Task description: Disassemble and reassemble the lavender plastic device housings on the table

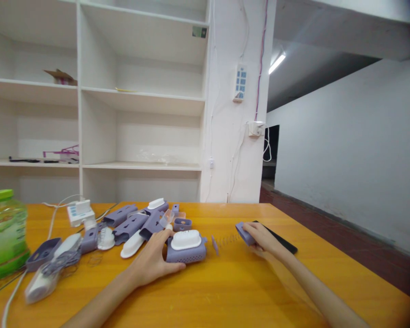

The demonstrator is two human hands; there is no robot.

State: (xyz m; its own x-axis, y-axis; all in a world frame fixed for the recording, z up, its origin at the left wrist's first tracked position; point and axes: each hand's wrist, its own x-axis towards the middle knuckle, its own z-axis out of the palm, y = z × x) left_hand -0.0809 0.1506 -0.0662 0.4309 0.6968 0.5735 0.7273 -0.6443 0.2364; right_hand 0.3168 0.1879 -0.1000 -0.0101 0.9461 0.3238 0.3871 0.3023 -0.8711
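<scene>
My left hand is wrapped around the left end of a purple perforated housing, which lies on the table with a white oval piece on its top. To its right, my right hand pinches a small purple cap. A thin coil spring stretches from the cap toward the housing. At the spring's left end stands a thin purple plate, just apart from the housing. Right behind my right hand lies a flat black object, likely a phone.
More purple housings and white pieces are heaped on the left of the orange table. Farther left are a wrapped cable, a power strip and a green-lidded bottle. White shelves stand behind.
</scene>
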